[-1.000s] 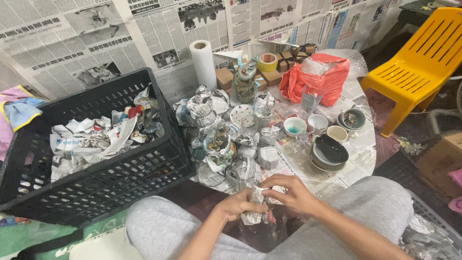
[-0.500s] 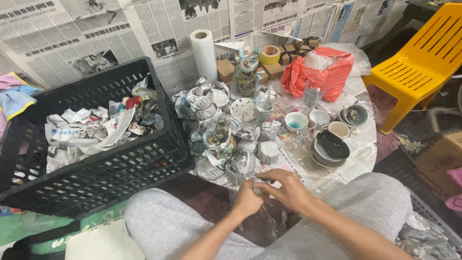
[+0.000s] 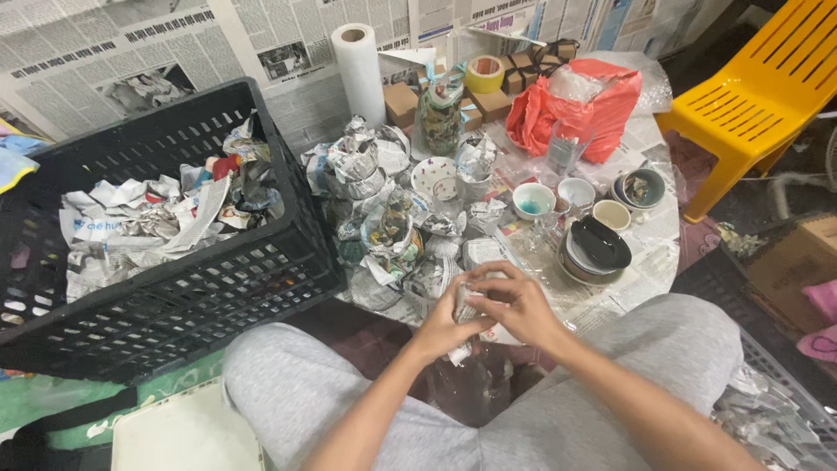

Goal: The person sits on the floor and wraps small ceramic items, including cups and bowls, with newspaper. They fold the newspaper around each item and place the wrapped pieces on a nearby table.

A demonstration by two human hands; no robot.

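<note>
Both hands closed on a newspaper-wrapped piece above the lap

The left hand (image 3: 446,324) and the right hand (image 3: 521,303) meet in front of the person's grey-clad knees, both closed around a small newspaper-wrapped item (image 3: 472,307). The left hand grips it from the near side and below, while the right hand's fingers (image 3: 497,277) curl over its top. What lies inside the wrapping cannot be made out.

The bundle is held just off the near edge of the low desk (image 3: 645,270), which is covered in newsprint. Just beyond the hands lies a cluster of other wrapped pieces (image 3: 384,201). To the right of them stand a stack of dark bowls (image 3: 597,249), a white cup with a blue inside (image 3: 533,200) and several smaller cups. Farther back are a white paper roll (image 3: 361,71), a roll of yellow tape (image 3: 485,73) and a red plastic bag (image 3: 580,109).

On the left a black plastic crate (image 3: 174,296) holds crumpled newspaper. A yellow plastic chair (image 3: 758,96) stands at the far right
</note>
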